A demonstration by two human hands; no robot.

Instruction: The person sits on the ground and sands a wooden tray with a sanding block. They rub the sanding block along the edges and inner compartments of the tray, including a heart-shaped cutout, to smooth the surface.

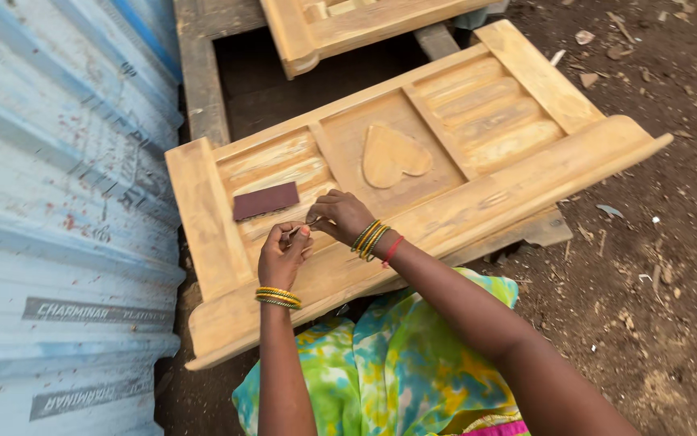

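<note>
A pale wooden headboard-like panel (526,173) lies tilted in front of me, with a carved heart (393,153) in its middle and grooved slats on either side. A dark brown piece of sandpaper (265,200) rests on the left slats. My left hand (282,254) and my right hand (342,214) meet just below the sandpaper, both pinching a small thin metal tool (304,228) against the slats. Both wrists carry yellow and green bangles.
Corrugated blue-grey metal sheets (58,202) fill the left side. A second wooden panel (340,28) lies at the top on a dark wooden frame (203,81). Bare earth with wood chips (655,266) spreads to the right. My colourful garment (397,363) is below.
</note>
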